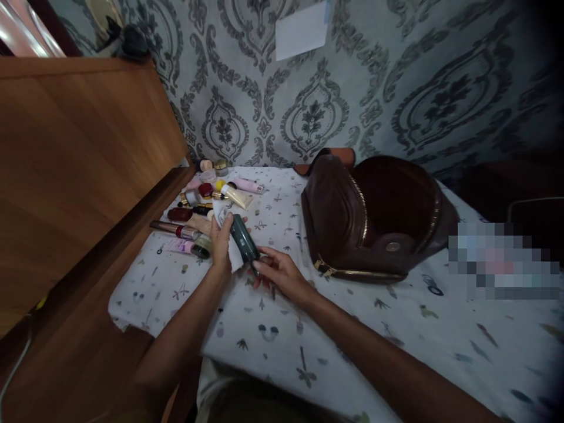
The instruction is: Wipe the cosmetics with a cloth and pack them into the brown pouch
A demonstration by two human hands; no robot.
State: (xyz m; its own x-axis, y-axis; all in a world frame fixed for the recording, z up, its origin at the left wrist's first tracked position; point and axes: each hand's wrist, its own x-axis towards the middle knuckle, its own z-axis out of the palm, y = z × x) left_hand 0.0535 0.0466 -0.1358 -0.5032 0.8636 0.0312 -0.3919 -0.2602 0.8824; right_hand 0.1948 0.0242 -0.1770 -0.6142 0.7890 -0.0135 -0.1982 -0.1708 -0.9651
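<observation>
A dark green bottle (244,236) with pale print is held tilted between my two hands above the patterned cloth. My left hand (221,239) is closed around its upper left side, with a white tissue or wipe (235,256) between palm and bottle. The fingers of my right hand (278,269) pinch the bottle's lower end, near its narrower tip. Just beyond my left hand lie several cosmetics: a cream-coloured tube (237,196), a pink tube (248,185), a purple-and-white tube (178,245) and a small jar (201,247).
An unzipped brown leather bag (335,217) stands to the right of my hands. The cloth (282,329) has a printed pattern. A wooden panel (88,141) rises at the left, and a papered wall (264,88) closes off the back. A blurred patch (502,261) lies at far right.
</observation>
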